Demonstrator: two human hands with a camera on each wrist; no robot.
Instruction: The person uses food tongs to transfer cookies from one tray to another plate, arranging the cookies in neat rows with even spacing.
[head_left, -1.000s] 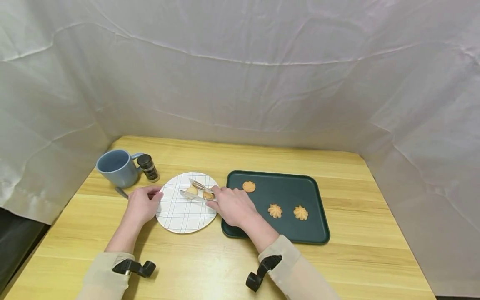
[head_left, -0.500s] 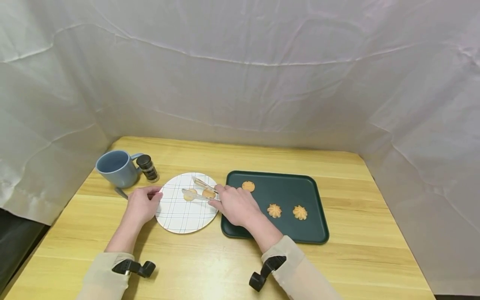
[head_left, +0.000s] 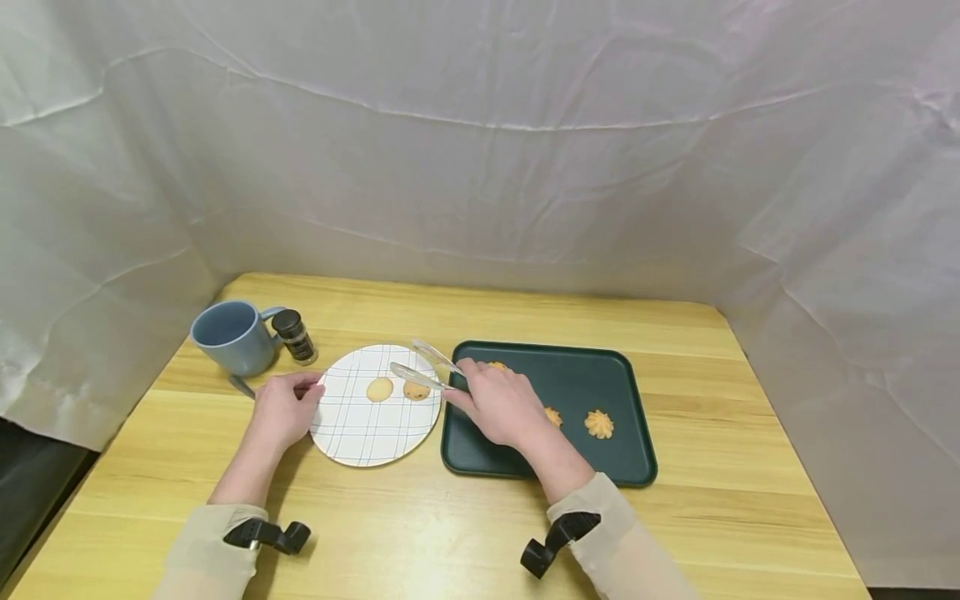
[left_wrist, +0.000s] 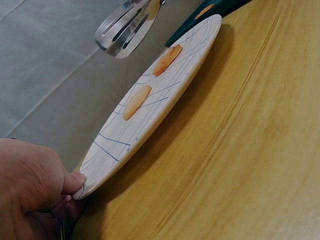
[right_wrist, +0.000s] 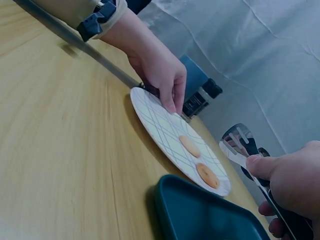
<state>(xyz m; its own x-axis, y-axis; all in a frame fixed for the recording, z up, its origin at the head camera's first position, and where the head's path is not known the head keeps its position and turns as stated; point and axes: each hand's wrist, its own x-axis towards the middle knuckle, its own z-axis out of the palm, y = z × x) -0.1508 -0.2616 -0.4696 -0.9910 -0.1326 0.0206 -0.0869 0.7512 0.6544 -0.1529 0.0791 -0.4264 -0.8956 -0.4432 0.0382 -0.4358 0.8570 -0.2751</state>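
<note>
At the left rim of a white checked plate (head_left: pixel 367 437), my left hand (head_left: pixel 281 408) pinches the edge, thumb on top and fingers beneath. Two cookies lie on the plate: a pale round cookie (head_left: pixel 379 389) and a browner speckled cookie (head_left: pixel 416 391). My right hand (head_left: pixel 498 404) grips metal tongs (head_left: pixel 408 373), their slotted ends spread apart with nothing between them. In the left wrist view the tongs' slotted end (left_wrist: pixel 127 30) hangs above the plate. The right hand is over the left part of a dark green tray (head_left: pixel 577 379).
The tray bears a star-shaped cookie (head_left: pixel 600 424), another star-shaped cookie (head_left: pixel 553 417) partly behind my right hand, and a round cookie (head_left: pixel 497 365) mostly hidden. A blue mug (head_left: pixel 236 337) and a black-capped spice jar (head_left: pixel 296 337) stand at the back left. A grey handle (head_left: pixel 242 385) shows beside my left hand.
My right hand has drawn the tongs up and to the right, off the pale cookie, which stays on the plate. The left hand has kept its hold on the rim.
</note>
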